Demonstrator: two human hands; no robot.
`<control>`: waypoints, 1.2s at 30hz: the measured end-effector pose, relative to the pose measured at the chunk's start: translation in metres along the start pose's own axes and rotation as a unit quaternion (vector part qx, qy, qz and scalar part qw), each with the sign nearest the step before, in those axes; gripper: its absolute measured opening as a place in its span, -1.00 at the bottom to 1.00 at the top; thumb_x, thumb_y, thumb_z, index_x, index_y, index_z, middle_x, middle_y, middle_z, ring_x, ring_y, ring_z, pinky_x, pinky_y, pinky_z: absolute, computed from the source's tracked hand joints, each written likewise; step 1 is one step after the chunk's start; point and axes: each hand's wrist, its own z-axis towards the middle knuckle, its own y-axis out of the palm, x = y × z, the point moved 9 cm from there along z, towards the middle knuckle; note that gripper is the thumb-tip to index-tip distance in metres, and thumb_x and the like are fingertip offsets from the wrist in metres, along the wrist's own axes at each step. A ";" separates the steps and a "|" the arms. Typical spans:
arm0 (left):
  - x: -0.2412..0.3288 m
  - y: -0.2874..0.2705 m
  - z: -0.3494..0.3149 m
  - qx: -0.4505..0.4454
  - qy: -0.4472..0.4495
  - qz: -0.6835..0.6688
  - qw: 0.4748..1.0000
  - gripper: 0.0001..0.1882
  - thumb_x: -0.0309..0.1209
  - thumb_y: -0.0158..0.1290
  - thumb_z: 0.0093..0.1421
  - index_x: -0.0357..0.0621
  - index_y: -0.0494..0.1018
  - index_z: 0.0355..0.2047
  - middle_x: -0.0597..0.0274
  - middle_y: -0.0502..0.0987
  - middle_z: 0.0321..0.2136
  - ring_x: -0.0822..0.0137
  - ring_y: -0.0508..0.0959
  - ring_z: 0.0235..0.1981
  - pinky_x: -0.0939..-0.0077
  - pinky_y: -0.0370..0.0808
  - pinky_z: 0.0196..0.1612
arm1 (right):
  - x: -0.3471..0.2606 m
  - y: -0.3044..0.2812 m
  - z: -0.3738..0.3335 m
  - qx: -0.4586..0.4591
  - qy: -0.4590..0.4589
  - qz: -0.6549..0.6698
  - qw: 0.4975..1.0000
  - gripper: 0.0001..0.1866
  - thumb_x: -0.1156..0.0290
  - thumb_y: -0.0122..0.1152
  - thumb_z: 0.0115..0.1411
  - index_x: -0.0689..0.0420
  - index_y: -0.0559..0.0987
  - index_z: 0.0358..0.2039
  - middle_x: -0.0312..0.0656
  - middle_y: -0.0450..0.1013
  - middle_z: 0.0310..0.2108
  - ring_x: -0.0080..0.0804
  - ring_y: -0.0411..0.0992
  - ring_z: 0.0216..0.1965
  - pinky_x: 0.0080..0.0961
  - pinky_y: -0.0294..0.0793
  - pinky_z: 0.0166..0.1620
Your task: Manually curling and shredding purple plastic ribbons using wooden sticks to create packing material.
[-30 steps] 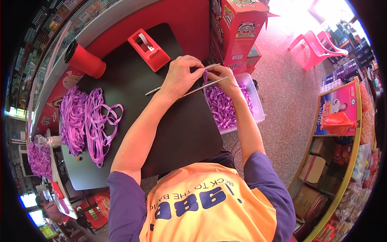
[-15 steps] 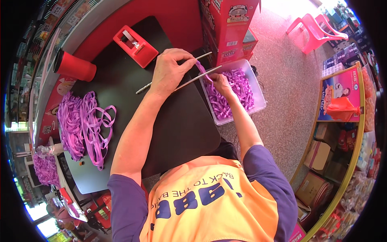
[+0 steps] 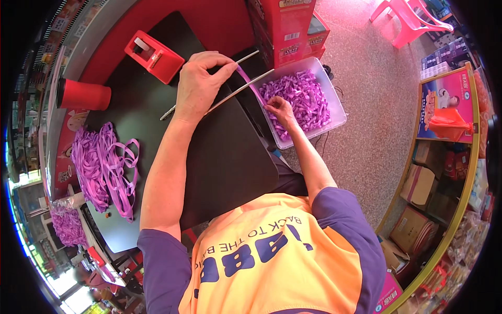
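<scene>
My left hand is over the black table top, thumb and forefinger pinching one end of a purple ribbon. The strip slants down to my right hand, whose fingers are closed on its lower part over a clear plastic bin. Many short folded purple ribbon pieces fill the bin. Two thin pale rods stick out past the table edge. One passes beneath my left hand, and the ribbon runs beside their ends. How the rods are fixed is hidden.
Loose purple ribbon loops lie on the table's left. Behind are a red tape dispenser and a red cylinder. Red boxes stand beyond the bin. A pink chair and a shelf unit stand to the right.
The whole view has shifted slightly. My hands are a little farther apart, and the ribbon between them is longer and straighter.
</scene>
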 end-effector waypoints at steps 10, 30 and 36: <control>-0.001 0.001 -0.001 -0.006 -0.002 0.002 1.000 -0.82 -0.38 0.15 0.07 -0.24 0.57 -0.38 0.21 0.56 -0.32 0.32 0.43 -0.10 0.51 0.31 -0.02 | -0.065 -0.001 -0.058 0.045 -0.269 -0.193 0.943 -0.87 0.46 0.25 0.00 0.08 0.60 -0.37 -0.16 0.37 -0.32 -0.27 0.40 -0.26 -0.44 0.41 -0.23; -0.025 0.003 0.010 -0.013 0.016 0.010 1.000 -0.73 -0.19 0.11 -0.01 -0.08 0.62 -0.41 0.23 0.51 -0.14 0.19 0.39 -0.02 0.33 0.22 0.10 | -0.307 -0.036 -0.267 -0.185 -0.260 -0.177 0.931 -0.87 0.41 0.28 -0.07 0.13 0.64 -0.46 -0.23 0.29 -0.41 -0.41 0.28 -0.33 -0.49 0.27 -0.30; -0.025 -0.001 0.008 0.003 0.029 0.027 0.999 -0.75 -0.19 0.12 -0.03 -0.05 0.63 -0.44 0.23 0.52 -0.16 0.19 0.40 -0.04 0.29 0.24 0.07 | -0.428 -0.018 -0.230 -0.200 -0.426 -0.033 0.882 -0.59 0.03 0.18 0.04 0.17 0.64 -0.56 -0.24 0.24 -0.46 -0.44 0.18 -0.42 -0.52 0.14 -0.31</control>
